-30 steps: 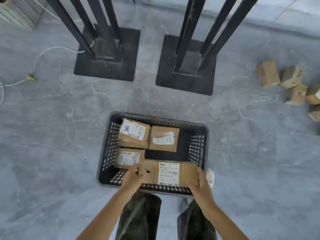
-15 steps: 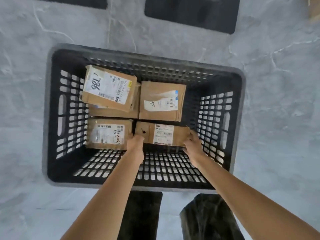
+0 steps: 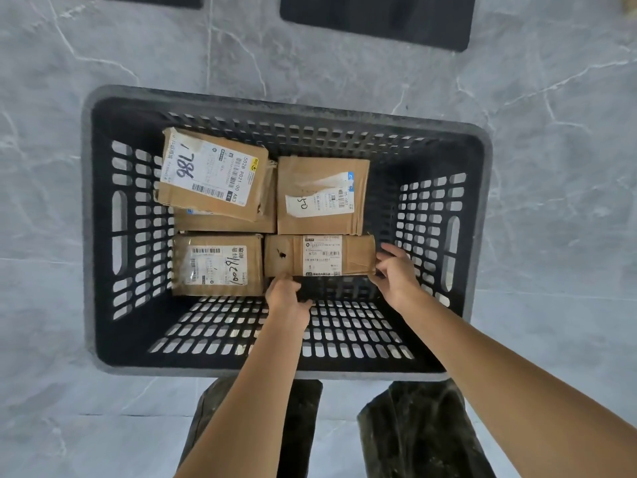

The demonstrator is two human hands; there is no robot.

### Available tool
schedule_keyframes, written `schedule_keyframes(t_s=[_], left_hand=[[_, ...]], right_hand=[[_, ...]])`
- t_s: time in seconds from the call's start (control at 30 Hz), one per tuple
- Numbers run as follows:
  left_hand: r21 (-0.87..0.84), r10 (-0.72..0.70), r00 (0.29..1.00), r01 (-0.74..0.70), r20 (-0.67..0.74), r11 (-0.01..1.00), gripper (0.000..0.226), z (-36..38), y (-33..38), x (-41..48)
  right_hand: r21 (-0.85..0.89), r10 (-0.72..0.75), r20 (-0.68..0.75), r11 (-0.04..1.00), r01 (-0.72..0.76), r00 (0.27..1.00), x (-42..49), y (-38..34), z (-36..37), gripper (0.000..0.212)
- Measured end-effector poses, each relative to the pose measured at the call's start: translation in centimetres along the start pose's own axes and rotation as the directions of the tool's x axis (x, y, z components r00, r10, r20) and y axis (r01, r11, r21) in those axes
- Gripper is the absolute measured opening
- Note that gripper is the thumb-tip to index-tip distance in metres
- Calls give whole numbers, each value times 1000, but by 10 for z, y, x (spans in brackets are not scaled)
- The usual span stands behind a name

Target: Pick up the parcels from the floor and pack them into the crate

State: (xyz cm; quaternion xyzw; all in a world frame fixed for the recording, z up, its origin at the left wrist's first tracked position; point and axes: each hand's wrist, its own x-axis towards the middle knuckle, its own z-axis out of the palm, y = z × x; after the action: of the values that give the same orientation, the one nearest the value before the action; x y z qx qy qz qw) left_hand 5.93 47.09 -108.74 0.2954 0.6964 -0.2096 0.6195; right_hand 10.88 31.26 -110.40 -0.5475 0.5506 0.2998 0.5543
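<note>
The black perforated crate (image 3: pixel 113 339) stands on the floor below me. Inside it lie several cardboard parcels: one marked "786" (image 3: pixel 213 174) stacked on another at the back left, one with a torn label (image 3: pixel 320 194) at the back middle, and one (image 3: pixel 217 265) at the near left. A narrow parcel (image 3: pixel 319 255) lies just right of that one. My left hand (image 3: pixel 287 300) grips its near left edge. My right hand (image 3: pixel 396 274) holds its right end, fingers partly spread. The right part of the crate floor is bare.
Two black base plates (image 3: pixel 375 19) lie on the grey marble floor beyond the crate. My legs in dark trousers (image 3: pixel 424 432) stand against the crate's near rim. A scrap of cardboard (image 3: pixel 632 1) shows at the top right corner.
I have bent down close over the crate. Both hands have lowered the narrow parcel from above the near rim onto the crate floor beside the near-left parcel.
</note>
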Motion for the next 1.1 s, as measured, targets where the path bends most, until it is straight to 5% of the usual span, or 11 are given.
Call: schedule_keyframes(t_s=[0.1,0.3,0.57,0.83,0.97,1.1], left_hand=[[-53,30,999,-31,-15,998,62,-3,-3,-4],[339,168,986,-165,23,926,63,-13,-11,-7],[812,199,977,-173,72,557,43,-15,20,-2],[892,308,882,-419,356,169,21,-14,88,-100],[803,458,742,-588,490,93,23,-9,113,-179],[619,676,406,-780,615,-95,21,16,129,-290]], right_hand=[[-44,0,2,999,0,1000,1,-2,0,60],[-170,-12,31,985,17,999,6,-3,-5,53],[-534,-58,142,836,125,988,-24,-6,-7,68],[-678,-280,284,618,399,917,-129,-56,-18,46],[-643,-411,337,556,526,847,-182,-98,-26,42],[-588,-531,391,484,648,752,-249,-154,-45,37]])
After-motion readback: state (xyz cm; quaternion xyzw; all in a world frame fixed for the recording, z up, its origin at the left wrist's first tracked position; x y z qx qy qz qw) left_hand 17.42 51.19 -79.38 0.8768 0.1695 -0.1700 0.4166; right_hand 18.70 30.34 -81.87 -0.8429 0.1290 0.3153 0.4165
